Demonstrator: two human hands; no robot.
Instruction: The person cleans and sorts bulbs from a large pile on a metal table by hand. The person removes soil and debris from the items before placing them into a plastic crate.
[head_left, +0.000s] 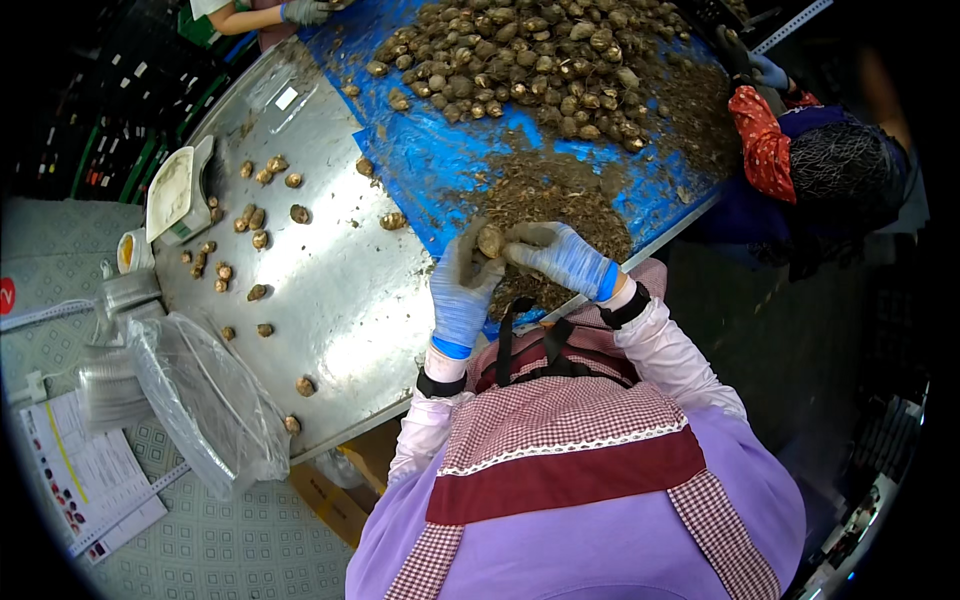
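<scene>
Head view. Both gloved hands meet over the near edge of the blue sheet point(440, 160) that covers the far part of the steel counter point(340, 290). The left hand point(462, 290) is curled closed around a small round brown bulb point(490, 240), gripping it from below; the right hand point(560, 258) is also closed, its fingertips point(520, 238) pinching the top of the same bulb. The bulb sits between the two hands, just above a heap of brown peelings point(560, 200) on the blue sheet. Beyond the peelings, at the sheet's far end, lies a large pile of unpeeled bulbs point(530, 60). Left of the sheet, scattered single bulbs point(255, 215) rest on the bare steel, near a white weighing scale point(178, 195). A clear plastic bag point(205, 400) hangs over the counter's near-left edge. Another person's blue-gloved hand point(770, 72) reaches in at the sheet's right side; a third person's gloved hand point(305, 12) shows at its far-left corner.
</scene>
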